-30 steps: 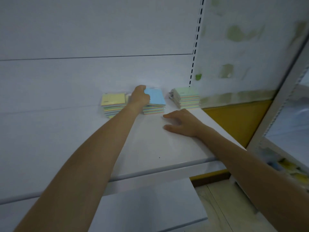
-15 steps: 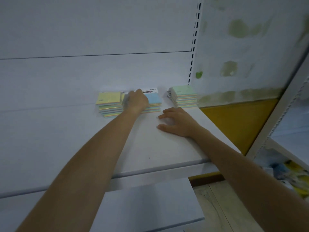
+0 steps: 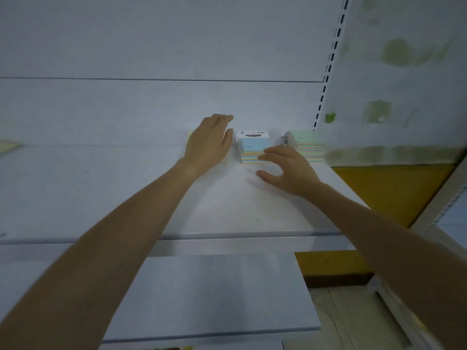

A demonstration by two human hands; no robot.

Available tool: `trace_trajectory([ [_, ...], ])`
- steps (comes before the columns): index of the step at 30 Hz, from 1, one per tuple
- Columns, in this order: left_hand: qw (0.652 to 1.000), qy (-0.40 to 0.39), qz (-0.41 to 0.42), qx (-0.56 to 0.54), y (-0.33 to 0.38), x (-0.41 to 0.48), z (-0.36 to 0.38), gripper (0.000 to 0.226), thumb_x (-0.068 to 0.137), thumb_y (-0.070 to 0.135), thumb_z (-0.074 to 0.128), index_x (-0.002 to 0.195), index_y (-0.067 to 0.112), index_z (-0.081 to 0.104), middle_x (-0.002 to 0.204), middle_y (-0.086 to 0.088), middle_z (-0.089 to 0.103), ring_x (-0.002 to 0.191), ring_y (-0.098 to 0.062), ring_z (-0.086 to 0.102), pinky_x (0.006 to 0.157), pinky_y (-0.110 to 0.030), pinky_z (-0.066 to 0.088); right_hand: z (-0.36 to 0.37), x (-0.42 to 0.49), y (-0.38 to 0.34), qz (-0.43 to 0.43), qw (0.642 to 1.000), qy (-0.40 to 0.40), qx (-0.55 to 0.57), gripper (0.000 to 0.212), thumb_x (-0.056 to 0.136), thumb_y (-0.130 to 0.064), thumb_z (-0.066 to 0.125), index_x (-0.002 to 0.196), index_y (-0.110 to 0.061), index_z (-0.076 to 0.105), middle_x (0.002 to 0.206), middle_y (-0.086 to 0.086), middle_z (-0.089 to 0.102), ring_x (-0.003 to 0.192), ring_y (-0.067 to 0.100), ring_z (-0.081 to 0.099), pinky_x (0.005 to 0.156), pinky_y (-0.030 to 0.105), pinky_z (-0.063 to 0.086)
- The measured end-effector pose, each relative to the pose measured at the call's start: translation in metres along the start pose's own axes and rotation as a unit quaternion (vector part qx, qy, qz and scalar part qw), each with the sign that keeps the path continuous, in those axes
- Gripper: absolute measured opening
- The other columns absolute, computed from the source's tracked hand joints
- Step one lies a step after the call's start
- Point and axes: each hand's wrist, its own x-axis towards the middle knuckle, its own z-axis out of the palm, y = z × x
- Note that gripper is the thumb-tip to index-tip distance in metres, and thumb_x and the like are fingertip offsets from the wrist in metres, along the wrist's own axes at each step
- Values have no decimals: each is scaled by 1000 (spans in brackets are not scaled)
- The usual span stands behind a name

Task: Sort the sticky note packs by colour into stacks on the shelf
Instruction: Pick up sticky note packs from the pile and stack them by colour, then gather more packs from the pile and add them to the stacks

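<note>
1. White shelf (image 3: 227, 205), white back panel (image 3: 151, 109) and a slotted upright (image 3: 328, 64) on the right. All the sticky notes sit right at the back.
2. Right hand (image 3: 293, 173): fingers (image 3: 271, 152) spread wide and loosely bent. The tips touch the front right of the blue stack (image 3: 252, 146), and the thumb is low near the shelf. It isn't gripping anything.
3. Left hand (image 3: 208, 145): fingers straight and close together, empty as far as I can see. It hovers over the yellow stack (image 3: 189, 136) and hides most of it.
4. Left to right it's yellow, blue, then the green stack (image 3: 309, 145), in a row along the back panel with gaps between. The sides show stripes of several colours, so I can't tell what's under the top packs.
5. My guess is the sorting's basically done and this is the tidy-up step. The next move calls for a light nudge from both sides to square up the blue stack, soft enough not to shear it.
6. Packs lie flat, faces up. They look about square, so there's no obvious long axis. The blue top pack's white label strip points at the back panel.
</note>
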Motion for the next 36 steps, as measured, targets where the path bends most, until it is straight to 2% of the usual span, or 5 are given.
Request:
trace_trajectory([
  [5,998,-15,-23,60,-72,-36,-50,52,92,32,29,135,8,44,136,-14,51,121,-35,48,95,-42,41,7,38,-71,-56,998,1,16,57,77,-55,44,111,-14,66,113,10,66,104,30,61,91,33,44],
  [13,986,-8,-137,91,-235,-133,-154,44,99,28,35,140,12,37,142,-12,46,131,-29,40,105,-37,33,73,86,-263,-142,986,-59,61,49,86,-42,57,130,-20,52,130,5,57,118,26,51,101,35,37],
  [21,965,-7,-231,123,-375,-214,-238,44,98,26,37,138,9,39,139,-17,47,127,-34,43,104,-41,34,143,129,-428,-209,965,-116,106,48,90,-40,52,135,-25,45,137,2,50,125,22,44,106,30,31],
  [30,947,-1,-298,120,-508,-227,-277,44,98,26,37,140,12,37,142,-15,43,129,-33,40,106,-40,32,216,233,-520,-181,965,-133,138,45,92,-35,50,134,-21,45,132,10,51,122,29,45,101,34,34],
  [36,948,-26,-297,109,-579,-196,-278,43,97,28,38,138,14,39,141,-14,43,130,-31,40,108,-41,34,271,304,-537,-90,975,-182,90,54,96,-38,39,146,-23,23,146,16,34,135,34,29,110,42,25],
])
